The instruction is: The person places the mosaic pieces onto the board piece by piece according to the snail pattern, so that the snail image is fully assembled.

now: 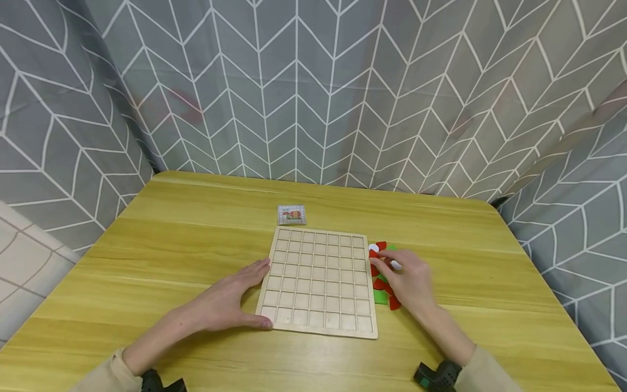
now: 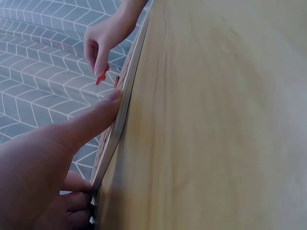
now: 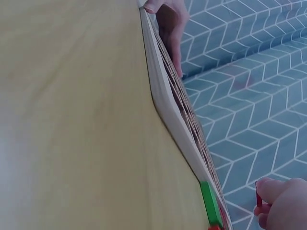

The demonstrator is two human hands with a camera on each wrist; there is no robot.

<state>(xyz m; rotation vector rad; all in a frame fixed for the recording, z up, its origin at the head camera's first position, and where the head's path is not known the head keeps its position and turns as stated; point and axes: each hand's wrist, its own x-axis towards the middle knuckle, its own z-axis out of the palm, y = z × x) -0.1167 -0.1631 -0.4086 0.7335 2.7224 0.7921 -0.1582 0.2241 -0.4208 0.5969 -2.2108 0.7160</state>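
A wooden grid board (image 1: 317,286) with square cells lies on the table, its visible cells bare. My left hand (image 1: 222,302) is spread along the board's left side, fingers touching the edge and thumb on the near left corner. Just past the board's right edge, my right hand (image 1: 413,277) pinches a small red piece (image 3: 259,194) between thumb and fingertips. The left wrist view shows this piece raised above the board. Under and beside that hand lie loose red pieces (image 1: 394,302), green pieces (image 1: 380,296) and white round pieces (image 1: 374,247), partly hidden by it.
Behind the board lies a small picture card (image 1: 292,214) with a colourful figure on a grid. The wooden table (image 1: 210,218) reaches back to a grey patterned curtain (image 1: 313,98), which also hangs at both sides.
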